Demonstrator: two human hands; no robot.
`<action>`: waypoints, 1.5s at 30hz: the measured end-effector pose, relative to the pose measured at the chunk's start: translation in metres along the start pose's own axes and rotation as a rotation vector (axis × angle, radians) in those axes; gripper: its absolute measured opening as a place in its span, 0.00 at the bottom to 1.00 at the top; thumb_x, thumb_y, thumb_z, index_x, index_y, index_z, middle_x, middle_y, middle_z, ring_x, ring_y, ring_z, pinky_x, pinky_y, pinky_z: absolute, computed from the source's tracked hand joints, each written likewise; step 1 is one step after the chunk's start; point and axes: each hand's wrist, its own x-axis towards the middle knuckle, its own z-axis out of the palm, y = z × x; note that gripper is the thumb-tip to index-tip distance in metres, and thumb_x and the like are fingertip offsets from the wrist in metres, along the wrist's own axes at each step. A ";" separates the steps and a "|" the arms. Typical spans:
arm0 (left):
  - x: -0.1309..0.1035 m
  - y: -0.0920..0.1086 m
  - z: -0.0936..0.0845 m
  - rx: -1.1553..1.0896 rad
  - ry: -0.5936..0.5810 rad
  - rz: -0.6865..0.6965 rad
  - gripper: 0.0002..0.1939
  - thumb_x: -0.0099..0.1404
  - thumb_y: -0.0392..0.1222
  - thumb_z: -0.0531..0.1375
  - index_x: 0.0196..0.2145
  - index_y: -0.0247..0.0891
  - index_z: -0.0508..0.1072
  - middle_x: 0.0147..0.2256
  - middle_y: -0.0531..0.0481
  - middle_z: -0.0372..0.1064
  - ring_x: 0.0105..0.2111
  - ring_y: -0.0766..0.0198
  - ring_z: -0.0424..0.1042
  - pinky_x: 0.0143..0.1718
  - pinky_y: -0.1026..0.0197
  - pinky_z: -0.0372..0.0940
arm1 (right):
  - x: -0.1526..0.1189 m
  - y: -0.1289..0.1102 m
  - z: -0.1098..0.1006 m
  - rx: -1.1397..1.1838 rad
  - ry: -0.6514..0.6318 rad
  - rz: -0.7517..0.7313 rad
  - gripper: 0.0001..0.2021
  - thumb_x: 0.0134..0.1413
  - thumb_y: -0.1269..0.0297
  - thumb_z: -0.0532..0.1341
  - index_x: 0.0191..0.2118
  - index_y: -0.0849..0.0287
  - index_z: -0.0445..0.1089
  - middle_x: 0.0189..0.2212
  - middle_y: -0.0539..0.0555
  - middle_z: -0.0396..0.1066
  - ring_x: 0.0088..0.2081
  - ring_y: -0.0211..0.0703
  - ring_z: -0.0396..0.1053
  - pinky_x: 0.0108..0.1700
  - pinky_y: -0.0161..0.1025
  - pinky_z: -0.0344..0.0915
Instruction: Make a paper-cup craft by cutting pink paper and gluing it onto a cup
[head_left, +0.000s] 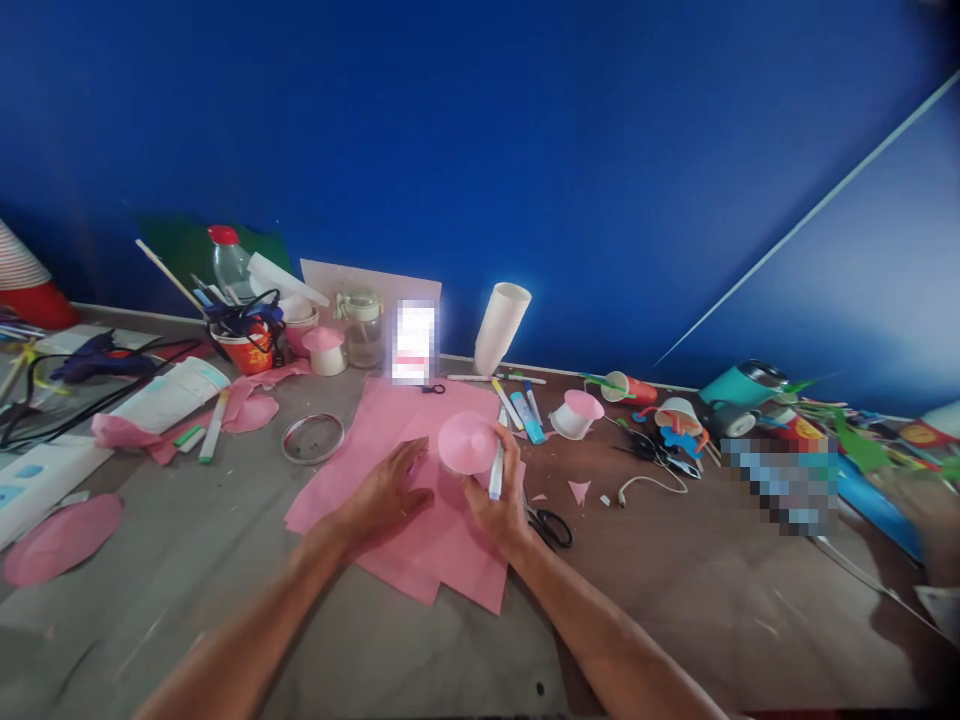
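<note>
My right hand (501, 500) is curled around the right side of a small white paper cup with a shallow pink paper cone (466, 442) on top. A white marker (496, 472) with a purplish end also sits in its fingers, pointing down beside the cup. Left of the cup, my left hand (390, 492) hovers over or rests on the pink paper sheets (472, 570); its fingers are apart and hold nothing. The cup's lower part is mostly hidden by the cone and my right fingers. Black-handled scissors (551, 527) lie right of my right wrist, partly covered.
Behind the sheets stand a lit phone (415, 342), a glass jar (363, 325) and a leaning stack of white cups (501, 325). Another pink-topped cup (576, 414), markers (517, 405) and a tape ring (313, 438) lie around. Cables and a teal bottle (739, 385) crowd the right.
</note>
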 end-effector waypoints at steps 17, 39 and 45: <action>0.006 -0.001 0.000 -0.021 0.046 -0.031 0.19 0.65 0.37 0.51 0.52 0.37 0.70 0.51 0.41 0.73 0.48 0.54 0.74 0.50 0.51 0.69 | -0.001 0.002 0.004 -0.029 -0.044 -0.001 0.31 0.58 0.60 0.60 0.64 0.57 0.49 0.55 0.65 0.64 0.57 0.57 0.65 0.56 0.56 0.68; 0.007 0.018 -0.013 -0.112 0.063 -0.113 0.13 0.65 0.42 0.55 0.45 0.38 0.73 0.38 0.46 0.70 0.28 0.66 0.65 0.30 0.62 0.63 | -0.005 -0.001 0.001 -0.034 -0.111 -0.067 0.35 0.55 0.66 0.61 0.66 0.58 0.45 0.59 0.66 0.61 0.60 0.58 0.64 0.58 0.53 0.67; 0.007 0.028 -0.014 -0.086 0.025 -0.106 0.16 0.60 0.48 0.62 0.44 0.38 0.73 0.32 0.51 0.65 0.27 0.66 0.61 0.28 0.62 0.61 | -0.004 -0.002 0.002 -0.019 -0.122 -0.090 0.34 0.57 0.64 0.61 0.65 0.60 0.45 0.58 0.68 0.61 0.60 0.57 0.64 0.58 0.51 0.68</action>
